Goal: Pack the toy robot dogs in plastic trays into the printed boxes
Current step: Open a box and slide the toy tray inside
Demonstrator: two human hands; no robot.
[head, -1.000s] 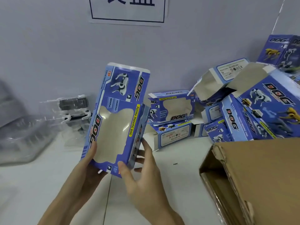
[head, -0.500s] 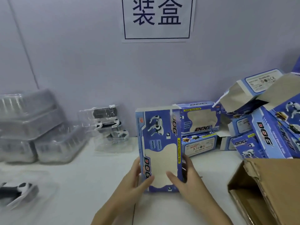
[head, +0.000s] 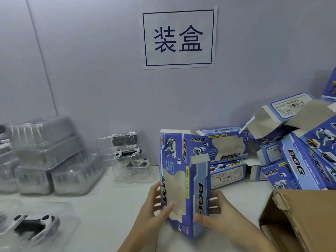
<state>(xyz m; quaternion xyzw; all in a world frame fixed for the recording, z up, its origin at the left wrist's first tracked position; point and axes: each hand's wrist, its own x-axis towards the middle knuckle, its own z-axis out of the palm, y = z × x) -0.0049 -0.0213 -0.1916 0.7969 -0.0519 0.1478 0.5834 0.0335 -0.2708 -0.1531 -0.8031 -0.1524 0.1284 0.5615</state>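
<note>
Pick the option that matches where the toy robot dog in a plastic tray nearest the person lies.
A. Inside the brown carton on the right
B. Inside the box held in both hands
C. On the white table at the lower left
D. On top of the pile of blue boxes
C: the toy robot dog lies in its clear tray on the white table at the lower left, apart from the held box.

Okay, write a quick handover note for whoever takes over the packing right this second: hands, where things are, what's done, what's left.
Left hand and right hand both grip one upright printed box, top end open, nothing visible through its window.
Nearest toy dog in tray lies front left; more dog trays by the wall.
More printed boxes piled right, behind a brown carton.
Done: box opened up.
Left: slide tray in, close flaps.
</note>
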